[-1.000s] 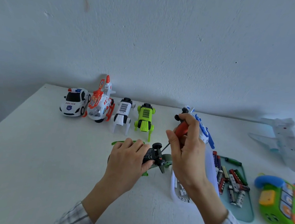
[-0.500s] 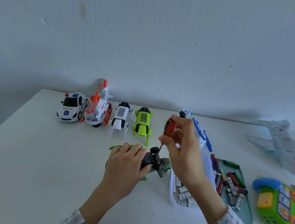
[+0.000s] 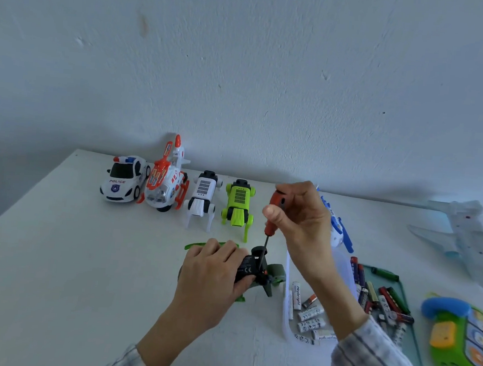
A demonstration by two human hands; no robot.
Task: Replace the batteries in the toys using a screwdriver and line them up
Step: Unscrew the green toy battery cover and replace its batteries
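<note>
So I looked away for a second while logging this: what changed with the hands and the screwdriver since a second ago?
The right hand swung the red screwdriver from a slant to nearly upright and shifted its grip to a fingertip pinch on the handle; the tip stays on the dark green toy. The left hand keeps gripping that toy. The four lined-up toys and the batteries have not moved.

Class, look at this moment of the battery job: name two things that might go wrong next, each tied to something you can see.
1. The screwdriver stands steeply on the dark green toy, which only the left hand steadies; the tip might slip off.
2. A freed screw could roll away on the table; no dish for it shows.
</note>
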